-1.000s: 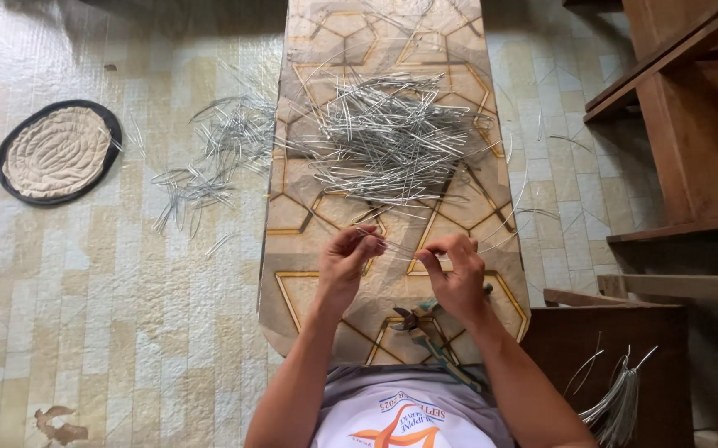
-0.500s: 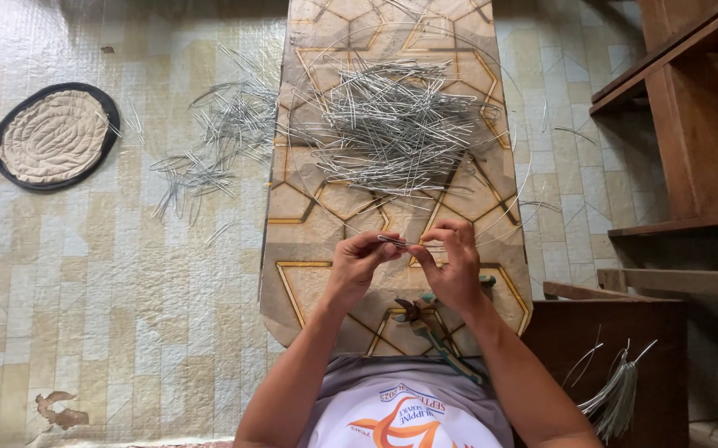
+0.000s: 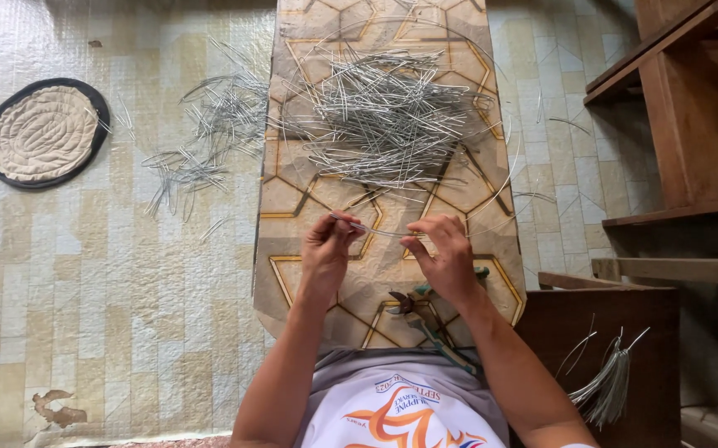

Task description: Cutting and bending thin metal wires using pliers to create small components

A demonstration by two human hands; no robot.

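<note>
My left hand [image 3: 326, 253] and my right hand [image 3: 442, 257] pinch the two ends of one thin silver wire piece [image 3: 373, 230], held level just above a patterned board [image 3: 293, 199] that lies across my lap. A large heap of cut silver wires [image 3: 388, 116] covers the far half of the board. Pliers with green handles [image 3: 425, 319] lie on the board's near end, just under my right wrist. A long thin wire arcs around the heap.
A second scatter of bent wires [image 3: 205, 137] lies on the tiled floor left of the board. A round cushion with a black rim [image 3: 42, 133] sits at far left. Wooden furniture [image 3: 691, 108] stands at right, with a wire bundle [image 3: 604, 386] by a brown box.
Both hands have stayed over the board's near end. They have drawn slightly apart and the wire piece between them now shows stretched out straight.
</note>
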